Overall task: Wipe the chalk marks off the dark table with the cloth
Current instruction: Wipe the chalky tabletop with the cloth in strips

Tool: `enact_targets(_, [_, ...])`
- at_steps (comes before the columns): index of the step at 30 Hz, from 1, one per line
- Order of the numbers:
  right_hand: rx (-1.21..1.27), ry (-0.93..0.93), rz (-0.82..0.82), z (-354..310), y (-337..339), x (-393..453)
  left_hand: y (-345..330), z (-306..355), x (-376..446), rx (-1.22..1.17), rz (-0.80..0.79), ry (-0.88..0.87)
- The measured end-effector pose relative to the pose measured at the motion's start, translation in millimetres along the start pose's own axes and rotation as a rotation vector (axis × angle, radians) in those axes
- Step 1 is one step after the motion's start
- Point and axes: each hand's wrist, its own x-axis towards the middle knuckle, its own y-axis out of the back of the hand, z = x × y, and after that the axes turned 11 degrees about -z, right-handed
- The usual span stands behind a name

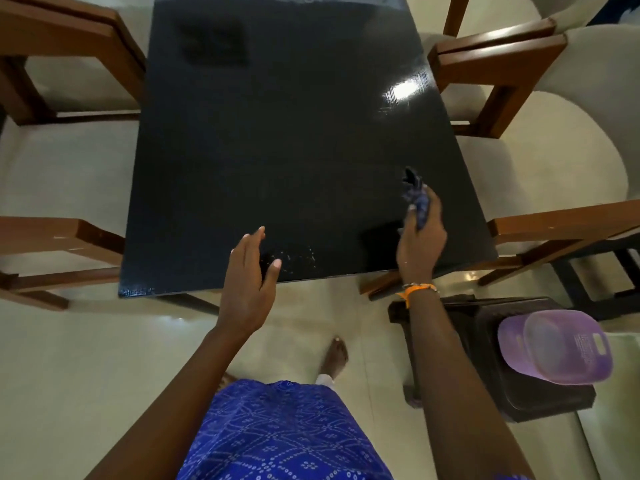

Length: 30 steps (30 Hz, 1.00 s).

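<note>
Head view: cloth (417, 199) bunched in right hand (420, 240); left hand (250, 271) spread beside chalk marks (298, 259).

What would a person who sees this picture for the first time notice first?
Probably the large dark table that fills the middle, with wooden chairs on both sides. Next, the right hand holding a dark blue cloth over the table's near right part, and the open left hand beside faint white chalk marks near the front edge. A purple tub stands out at lower right.

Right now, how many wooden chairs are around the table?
4: far left, near left, far right, near right. More may sit beyond the frame.
</note>
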Motion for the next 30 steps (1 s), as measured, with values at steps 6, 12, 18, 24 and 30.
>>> enact_targets(6, [-0.495,-0.015,-0.205,49.3,-1.7,10.3,-7.3,-7.3,-4.8,-0.021,-0.013,0.012])
enact_targets(12, [-0.608,0.229,-0.336,23.8,-79.0,-66.3,4.5,-22.0,-7.1,-0.089,0.075,0.048])
enact_targets(18, [-0.43,0.409,-0.432,-21.4,-163.5,-149.6,39.4,-67.0,-29.8,-0.053,0.286,0.126])
enact_targets(24, [-0.337,0.497,-0.624,-60.7,-234.3,-196.6,84.6,-124.2,-60.5,-0.393,0.475,0.392])
enact_targets(30, [-0.263,0.506,-0.804,-105.7,-282.0,-238.7,131.8,-153.5,-83.5,-1.006,0.328,0.492])
